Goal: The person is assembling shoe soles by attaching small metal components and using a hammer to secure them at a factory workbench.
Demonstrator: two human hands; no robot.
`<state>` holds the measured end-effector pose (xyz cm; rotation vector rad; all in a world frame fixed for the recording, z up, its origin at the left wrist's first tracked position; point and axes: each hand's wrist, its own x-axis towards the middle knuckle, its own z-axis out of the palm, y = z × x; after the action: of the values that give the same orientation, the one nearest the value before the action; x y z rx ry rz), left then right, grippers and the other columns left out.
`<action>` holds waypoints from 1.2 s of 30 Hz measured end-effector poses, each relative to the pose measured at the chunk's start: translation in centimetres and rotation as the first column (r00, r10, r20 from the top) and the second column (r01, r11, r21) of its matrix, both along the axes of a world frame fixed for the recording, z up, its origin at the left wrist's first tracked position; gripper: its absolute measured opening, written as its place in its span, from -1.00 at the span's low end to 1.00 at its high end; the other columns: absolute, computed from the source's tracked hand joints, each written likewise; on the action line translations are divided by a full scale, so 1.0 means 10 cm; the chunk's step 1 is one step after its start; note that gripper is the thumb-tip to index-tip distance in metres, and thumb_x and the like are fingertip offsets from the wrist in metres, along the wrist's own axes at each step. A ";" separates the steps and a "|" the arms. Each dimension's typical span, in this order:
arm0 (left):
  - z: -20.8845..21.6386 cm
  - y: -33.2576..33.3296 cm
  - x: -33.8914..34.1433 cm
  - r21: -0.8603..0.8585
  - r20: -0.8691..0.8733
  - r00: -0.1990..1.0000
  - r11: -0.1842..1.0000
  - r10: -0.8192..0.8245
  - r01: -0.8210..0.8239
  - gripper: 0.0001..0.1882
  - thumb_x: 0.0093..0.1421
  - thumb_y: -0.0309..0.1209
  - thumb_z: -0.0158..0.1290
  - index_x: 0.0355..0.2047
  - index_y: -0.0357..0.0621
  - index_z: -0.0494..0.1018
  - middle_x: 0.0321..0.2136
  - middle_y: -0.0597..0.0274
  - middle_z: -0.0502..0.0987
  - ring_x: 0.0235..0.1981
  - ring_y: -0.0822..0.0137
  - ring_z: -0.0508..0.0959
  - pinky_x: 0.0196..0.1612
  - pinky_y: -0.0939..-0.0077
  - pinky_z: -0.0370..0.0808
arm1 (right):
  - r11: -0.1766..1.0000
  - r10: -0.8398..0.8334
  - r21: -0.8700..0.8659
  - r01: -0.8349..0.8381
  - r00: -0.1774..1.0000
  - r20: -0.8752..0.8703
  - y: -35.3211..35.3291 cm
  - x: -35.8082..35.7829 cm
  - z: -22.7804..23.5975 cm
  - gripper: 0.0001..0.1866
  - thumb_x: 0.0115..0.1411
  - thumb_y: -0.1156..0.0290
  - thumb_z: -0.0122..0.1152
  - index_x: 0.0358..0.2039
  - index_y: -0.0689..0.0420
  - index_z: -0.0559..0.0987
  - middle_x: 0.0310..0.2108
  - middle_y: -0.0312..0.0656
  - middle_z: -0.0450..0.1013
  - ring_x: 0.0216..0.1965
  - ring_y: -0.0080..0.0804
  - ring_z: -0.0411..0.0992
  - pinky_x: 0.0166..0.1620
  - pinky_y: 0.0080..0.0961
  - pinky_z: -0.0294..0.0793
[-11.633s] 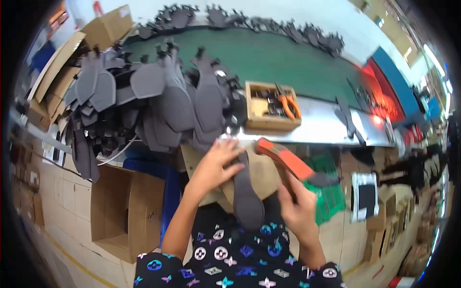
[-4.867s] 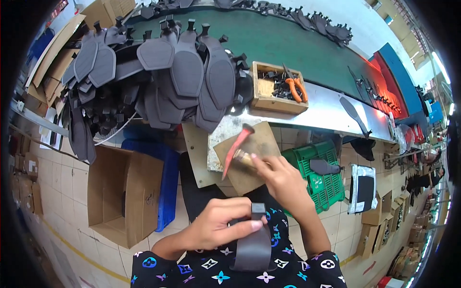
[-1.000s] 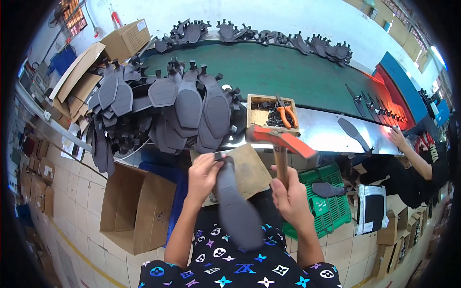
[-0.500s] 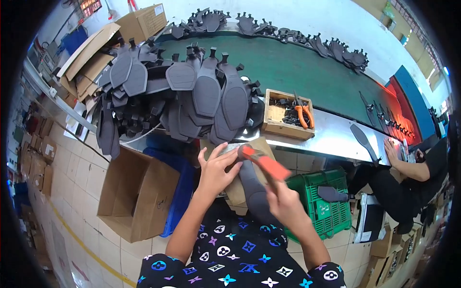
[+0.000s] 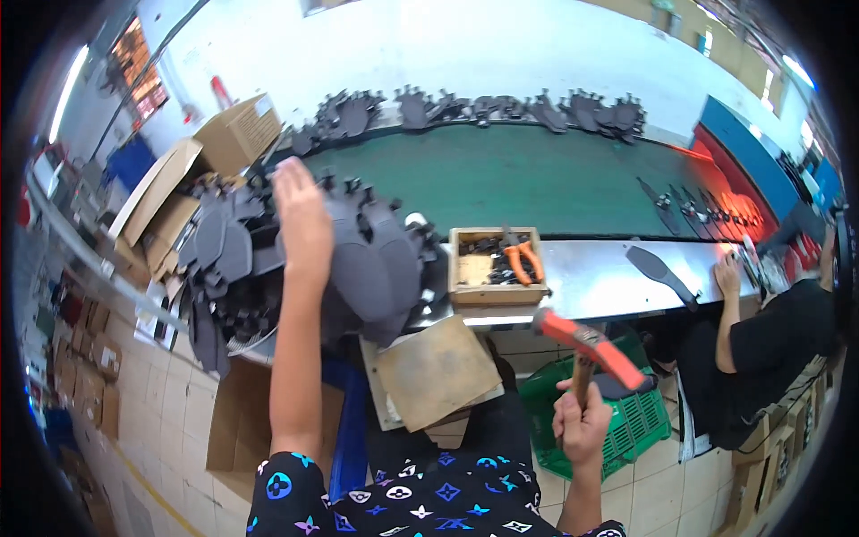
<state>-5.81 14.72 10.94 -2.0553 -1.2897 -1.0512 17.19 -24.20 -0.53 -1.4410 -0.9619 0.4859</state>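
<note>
My right hand [image 5: 583, 422] is wrapped round the wooden handle of a hammer [image 5: 598, 347], whose red head points up above the green crate. My left hand [image 5: 302, 215] reaches up over a large pile of dark grey shoe soles [image 5: 367, 268]. Its fingers are stretched out and slightly blurred, among the soles with small black heels. Whether it touches one is hard to tell. Between my arms, a worn tan board [image 5: 436, 371] lies over paler sheets just below the bench edge.
A wooden box [image 5: 497, 294] of small black parts holds orange-handled pliers [image 5: 523, 259]. Behind runs a green conveyor belt [image 5: 501, 179] with more soles along its far side. A cardboard box [image 5: 237, 421] and green crate [image 5: 640, 430] stand below. A co-worker [image 5: 778, 340] sits at right.
My left hand has left the sole on the board and moved up to the pile. That sole is gone from the board. My right hand has drawn the hammer to the right, and the view has tilted up.
</note>
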 end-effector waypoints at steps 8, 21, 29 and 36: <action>-0.42 -0.24 1.36 -0.349 -0.051 0.920 0.871 -0.387 0.347 -0.58 0.21 -0.43 0.08 0.07 -0.32 0.40 0.17 -0.15 0.39 0.20 -0.09 0.39 0.22 0.12 0.36 | 0.975 -0.154 0.159 0.155 0.988 -0.019 -0.50 0.08 -0.61 -0.85 0.26 0.39 0.21 -0.31 0.22 0.58 -0.70 -0.46 0.34 -0.69 -0.72 0.28 -0.57 -0.68 0.25; -1.19 2.75 2.13 -0.424 -0.803 0.519 0.332 0.292 -0.843 -0.33 0.23 -0.22 0.12 0.32 -0.10 0.27 0.34 -0.03 0.24 0.32 -0.17 0.27 0.17 -0.16 0.36 | 0.740 -0.573 -0.645 0.191 0.681 -0.455 -1.49 0.06 -1.62 -0.68 0.26 0.29 0.29 -0.08 0.24 0.55 -0.45 -0.17 0.44 -0.48 -0.49 0.40 -0.39 -0.43 0.38; -1.55 3.88 1.57 -0.288 -0.721 0.209 -0.011 0.661 -0.957 -0.10 0.21 -0.09 0.17 0.44 -0.06 0.02 0.48 0.07 -0.11 0.43 -0.21 0.02 0.20 -0.21 0.31 | 0.712 -0.613 -0.683 0.162 0.617 -0.494 -1.64 0.35 -2.29 -0.78 0.31 0.31 0.24 -0.36 0.20 0.58 -0.69 -0.32 0.25 -0.71 -0.56 0.17 -0.63 -0.48 0.15; -1.73 4.18 0.78 -0.742 -0.410 0.741 0.278 0.532 -0.610 -0.56 0.26 -0.28 0.08 0.14 -0.09 0.50 0.30 0.03 0.32 0.30 -0.14 0.31 0.21 -0.21 0.33 | 0.663 -0.637 -0.748 0.013 0.534 -0.555 -1.44 0.64 -2.22 -0.78 0.29 0.30 0.27 -0.38 0.20 0.62 -0.71 -0.32 0.30 -0.73 -0.57 0.21 -0.64 -0.48 0.19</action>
<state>1.99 56.54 -6.36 -1.7928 -2.6024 0.1240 23.63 -38.63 -22.69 -1.7316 0.3387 1.1288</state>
